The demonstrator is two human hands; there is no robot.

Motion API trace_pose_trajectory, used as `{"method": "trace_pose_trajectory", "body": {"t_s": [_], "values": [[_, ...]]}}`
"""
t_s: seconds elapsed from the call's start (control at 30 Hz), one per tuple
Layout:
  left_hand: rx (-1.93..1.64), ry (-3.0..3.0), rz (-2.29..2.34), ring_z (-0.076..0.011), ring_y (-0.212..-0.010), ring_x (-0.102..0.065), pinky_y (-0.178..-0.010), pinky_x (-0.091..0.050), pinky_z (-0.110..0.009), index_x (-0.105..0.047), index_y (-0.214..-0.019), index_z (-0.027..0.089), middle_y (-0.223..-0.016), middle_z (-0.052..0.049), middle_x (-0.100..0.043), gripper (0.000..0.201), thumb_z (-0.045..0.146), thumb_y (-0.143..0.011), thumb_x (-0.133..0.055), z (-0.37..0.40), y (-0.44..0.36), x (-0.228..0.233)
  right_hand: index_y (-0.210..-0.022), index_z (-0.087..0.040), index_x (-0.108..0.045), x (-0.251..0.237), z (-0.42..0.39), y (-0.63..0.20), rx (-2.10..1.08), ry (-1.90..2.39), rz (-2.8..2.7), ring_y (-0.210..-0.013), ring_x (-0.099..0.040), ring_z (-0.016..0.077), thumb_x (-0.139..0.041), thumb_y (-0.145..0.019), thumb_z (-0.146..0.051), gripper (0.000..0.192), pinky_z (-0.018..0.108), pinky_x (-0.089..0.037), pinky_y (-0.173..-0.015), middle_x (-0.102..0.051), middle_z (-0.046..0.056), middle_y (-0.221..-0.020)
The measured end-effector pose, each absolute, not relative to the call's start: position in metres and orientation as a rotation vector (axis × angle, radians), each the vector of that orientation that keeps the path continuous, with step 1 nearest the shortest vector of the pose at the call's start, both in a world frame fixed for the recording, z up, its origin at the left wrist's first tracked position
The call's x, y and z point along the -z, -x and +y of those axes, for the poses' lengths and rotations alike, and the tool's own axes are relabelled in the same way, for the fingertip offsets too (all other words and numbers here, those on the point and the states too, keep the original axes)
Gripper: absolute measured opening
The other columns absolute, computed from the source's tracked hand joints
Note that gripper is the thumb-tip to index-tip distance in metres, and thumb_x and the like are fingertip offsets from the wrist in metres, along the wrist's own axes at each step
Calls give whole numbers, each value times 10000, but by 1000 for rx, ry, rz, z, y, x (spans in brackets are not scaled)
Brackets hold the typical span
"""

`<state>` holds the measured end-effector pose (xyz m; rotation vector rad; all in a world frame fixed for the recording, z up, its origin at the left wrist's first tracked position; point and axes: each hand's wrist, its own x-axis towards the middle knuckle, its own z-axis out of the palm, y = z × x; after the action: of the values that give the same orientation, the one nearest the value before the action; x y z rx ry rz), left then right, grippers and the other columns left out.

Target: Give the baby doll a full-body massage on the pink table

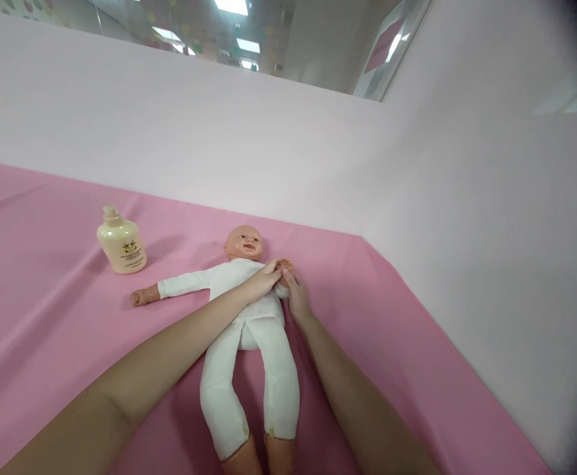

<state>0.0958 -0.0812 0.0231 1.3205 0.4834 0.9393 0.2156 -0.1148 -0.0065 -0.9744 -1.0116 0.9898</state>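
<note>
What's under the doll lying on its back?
The doll lies on a pink cloth. Both hands, left hand and right hand, cover its one hand. Whatever is beneath the cloth is hidden.

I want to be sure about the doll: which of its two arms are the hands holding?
The arm on the picture's right, held by both hands. The other arm lies free, stretched toward the bottle.

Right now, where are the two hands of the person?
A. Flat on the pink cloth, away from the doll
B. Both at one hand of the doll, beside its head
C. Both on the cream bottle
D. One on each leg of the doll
B: the left hand and right hand meet at the doll's hand; the doll lies on its back, and the bottle stands apart, untouched.
</note>
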Motion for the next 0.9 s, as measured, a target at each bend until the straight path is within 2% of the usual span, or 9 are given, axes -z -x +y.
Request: {"method": "trace_pose_trajectory", "body": {"t_s": [0.13, 0.4, 0.6, 0.9], "values": [[-936, -1283, 480, -212, -1090, -590, -1053, -376, -375, -611, -1154, 165, -1067, -64, -683, 288, 253, -880, -596, -80, -98, -21, -991, -261, -746, 8, -112, -216, -1030, 945, -974, -1059, -666, 210, -746, -727, -450, 325, 363, -464, -1030, -751, -1, -1062], [-913, -1183, 439, -220, -1074, -595, -1014, -395, -362, -635, -1072, 156, -1001, -64, -679, 257, 313, -869, -630, -79, -100, -19, -951, -255, -745, 11, -109, -219, -1045, 916, -982, -1039, -663, 227, -735, -662, -377, 314, 351, -499, -961, -753, 5, -1014], [-926, -1190, 424, -194, -975, -586, -945, -401, -323, -641, -1003, 166, -933, -41, -653, 325, 443, -835, -665, -81, -98, -23, -976, -262, -738, 10, -113, -218, -1031, 930, -1021, -974, -668, 208, -728, -673, -320, 308, 327, -512, -899, -747, -8, -988], [-973, -1291, 437, -166, -886, -571, -863, -411, -286, -655, -905, 165, -863, -18, -652, 409, 553, -783, -690, -82, -97, -26, -967, -252, -728, 8, -117, -214, -937, 1014, -1112, -897, -673, 179, -724, -749, -393, 260, 294, -511, -827, -741, -11, -940]]}}
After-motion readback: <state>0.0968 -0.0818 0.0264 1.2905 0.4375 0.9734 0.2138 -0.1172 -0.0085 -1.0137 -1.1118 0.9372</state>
